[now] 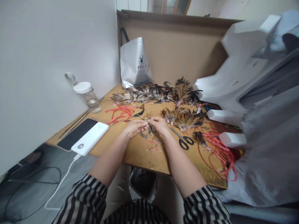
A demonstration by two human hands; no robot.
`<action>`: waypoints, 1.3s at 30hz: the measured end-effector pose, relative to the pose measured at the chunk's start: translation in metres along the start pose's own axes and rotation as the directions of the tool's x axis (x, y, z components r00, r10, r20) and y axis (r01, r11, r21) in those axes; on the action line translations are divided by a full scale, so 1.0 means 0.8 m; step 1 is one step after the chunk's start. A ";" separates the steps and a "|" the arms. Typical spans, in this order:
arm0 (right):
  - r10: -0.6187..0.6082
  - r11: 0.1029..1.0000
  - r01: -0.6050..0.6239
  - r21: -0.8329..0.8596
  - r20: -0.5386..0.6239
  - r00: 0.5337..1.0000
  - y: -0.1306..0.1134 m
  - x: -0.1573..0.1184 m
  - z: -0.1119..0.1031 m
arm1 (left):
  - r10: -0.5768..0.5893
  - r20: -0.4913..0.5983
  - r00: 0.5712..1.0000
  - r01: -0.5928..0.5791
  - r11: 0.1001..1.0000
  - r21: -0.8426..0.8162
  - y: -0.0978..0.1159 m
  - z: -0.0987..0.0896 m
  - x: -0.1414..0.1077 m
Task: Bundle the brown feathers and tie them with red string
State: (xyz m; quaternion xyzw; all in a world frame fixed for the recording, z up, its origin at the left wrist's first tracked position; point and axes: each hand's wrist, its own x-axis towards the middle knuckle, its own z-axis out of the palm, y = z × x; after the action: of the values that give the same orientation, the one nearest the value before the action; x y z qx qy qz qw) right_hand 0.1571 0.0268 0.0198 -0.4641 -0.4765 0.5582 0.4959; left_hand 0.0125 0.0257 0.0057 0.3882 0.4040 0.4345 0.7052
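Note:
My left hand (136, 128) and my right hand (158, 125) meet over the middle of the table, fingers pinched around a small bunch of feathers (150, 129). Feather tips stick out above and below my fingers; the gripped part is mostly hidden. Beneath my hands lie red and pale scraps (154, 145). To the right of my right hand is a pair of black-handled scissors (184, 140). Brown feather bundles (183, 118) lie just beyond it. Left of my hands are loose red strips (121, 112) and a dark curved feather (139, 111).
A long heap of dark and brown feathers (151, 92) lines the back, before a silver bag (135, 62). At left stand a bottle (87, 96), a phone (78, 133) and a white power bank (90, 138) with a cable. Red strands (217, 149) and white foam (215, 84) occupy the right.

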 end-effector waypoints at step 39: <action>-0.172 0.922 0.166 0.350 -0.014 0.985 0.005 0.007 0.006 | -0.074 0.176 0.982 0.130 0.933 -0.336 0.002 0.000 -0.003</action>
State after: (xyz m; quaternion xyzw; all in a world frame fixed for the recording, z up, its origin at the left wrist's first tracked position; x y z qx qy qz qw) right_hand 0.1514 0.0317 0.0159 -0.3210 -0.4123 0.5928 0.6128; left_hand 0.0116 0.0236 0.0076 0.2702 0.2828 0.4288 0.8143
